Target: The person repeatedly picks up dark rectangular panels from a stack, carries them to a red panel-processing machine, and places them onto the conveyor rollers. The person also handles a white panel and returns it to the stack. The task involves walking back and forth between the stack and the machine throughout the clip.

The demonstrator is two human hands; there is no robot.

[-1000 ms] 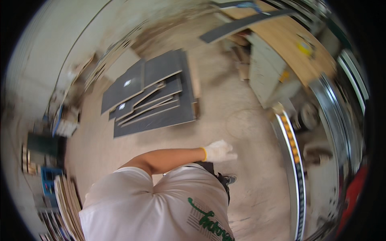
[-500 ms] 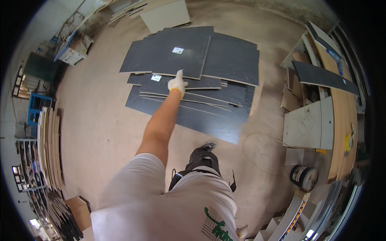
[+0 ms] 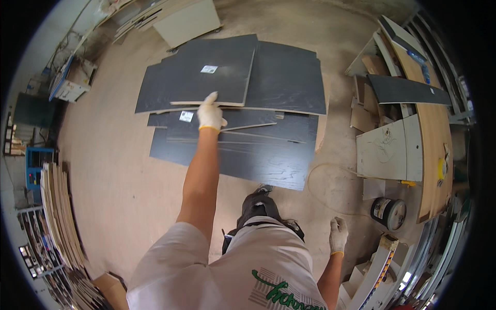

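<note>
A: What takes up most of the frame?

B: The concrete floor (image 3: 113, 170), and on it, in the upper middle, a loose stack of dark panels (image 3: 248, 150) lying flat, their pale edges showing. The topmost dark panel (image 3: 206, 72) sits at the upper left of the stack and carries a small white label (image 3: 208, 68).

A: And round about it?

B: At the right of the frame a wooden desk (image 3: 431, 155) with a dark board (image 3: 408, 90) lying across it; upright pale boards (image 3: 59, 212) lean at the lower left; a small round drum (image 3: 388, 212) stands on the floor at the lower right.

A: Where are the hands?

B: The left hand (image 3: 210, 112), in a white glove, reaches far forward to the near edge of the topmost dark panel, fingers closed on that edge. The right hand (image 3: 338, 235), gloved too, hangs low at the lower right, well apart from the stack, fingers loosely curled and holding nothing.
</note>
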